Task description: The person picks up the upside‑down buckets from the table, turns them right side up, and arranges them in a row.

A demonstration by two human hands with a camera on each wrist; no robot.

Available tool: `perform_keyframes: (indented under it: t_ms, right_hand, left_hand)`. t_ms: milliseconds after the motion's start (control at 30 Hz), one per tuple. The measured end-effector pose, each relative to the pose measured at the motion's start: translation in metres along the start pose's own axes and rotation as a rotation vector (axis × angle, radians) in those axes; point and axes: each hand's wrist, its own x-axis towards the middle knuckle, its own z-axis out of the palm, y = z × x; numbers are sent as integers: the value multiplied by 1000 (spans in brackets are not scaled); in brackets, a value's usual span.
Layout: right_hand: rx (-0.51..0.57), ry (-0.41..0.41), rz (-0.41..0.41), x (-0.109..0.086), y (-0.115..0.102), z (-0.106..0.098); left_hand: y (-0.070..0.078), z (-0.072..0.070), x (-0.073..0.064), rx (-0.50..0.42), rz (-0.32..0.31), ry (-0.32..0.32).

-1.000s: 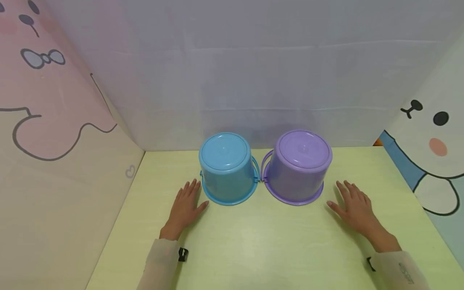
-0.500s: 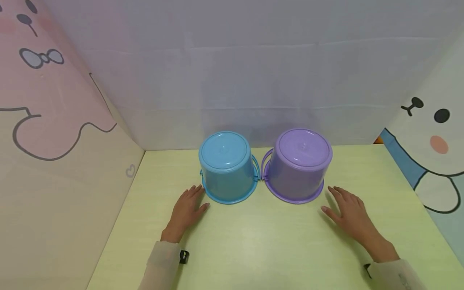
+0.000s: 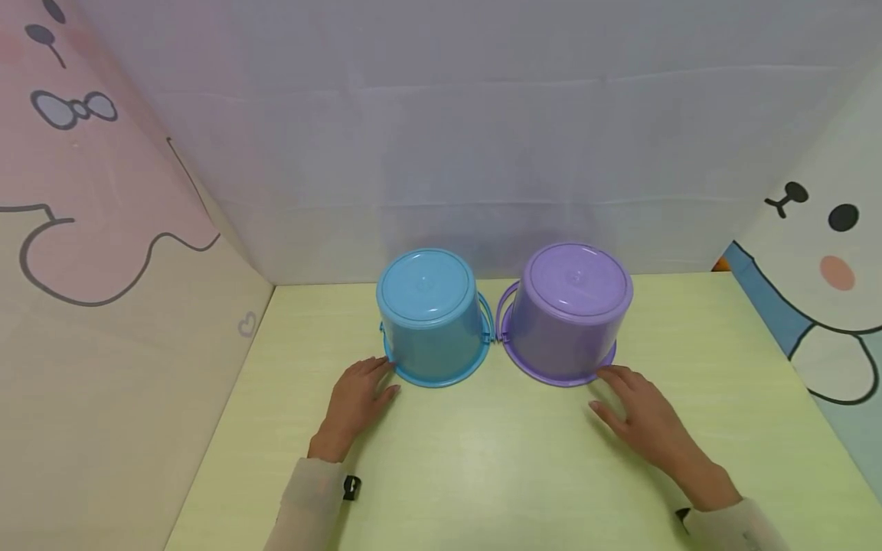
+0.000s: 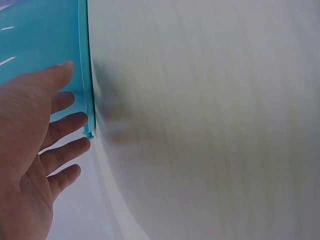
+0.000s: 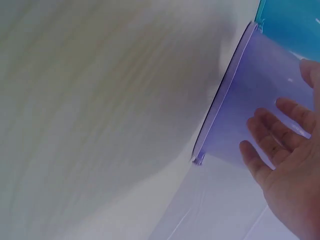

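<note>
Two plastic buckets stand upside down side by side on the table, a blue bucket (image 3: 434, 344) on the left and a purple bucket (image 3: 561, 344) on the right. Their handles hang at the gap between them. My left hand (image 3: 353, 402) is at the blue bucket's lower left rim, fingers extended and loosely spread; whether the fingertips touch cannot be told. At the purple bucket's lower right rim is my right hand (image 3: 644, 421), fingers relaxed, thumb apart, holding nothing. The left wrist view shows the left fingers (image 4: 65, 127) by the blue rim.
The pale yellow table (image 3: 482, 474) runs back to a whitish curtain-like wall (image 3: 482, 153) close behind the buckets. Side panels with cartoon animals border it, a pink one (image 3: 103, 176) at left and a white bear (image 3: 827, 252) at right.
My right hand has moved left and slightly toward me, up to the purple bucket's rim. The left hand has shifted slightly, its fingers now closer to the blue rim. The buckets stay in place.
</note>
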Motion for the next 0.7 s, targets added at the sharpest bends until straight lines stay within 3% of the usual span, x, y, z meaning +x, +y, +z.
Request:
perform_keyframes:
  t_ms: [400, 533, 700]
  right_hand:
    - [48, 61, -291, 25, -35, 27]
    - [50, 27, -309, 34, -46, 36]
    - [47, -82, -261, 45, -60, 48]
  left_hand:
    - [4, 2, 0, 50, 53, 35]
    - [5, 2, 0, 74, 78, 34]
    - [9, 1, 0, 96, 101, 30]
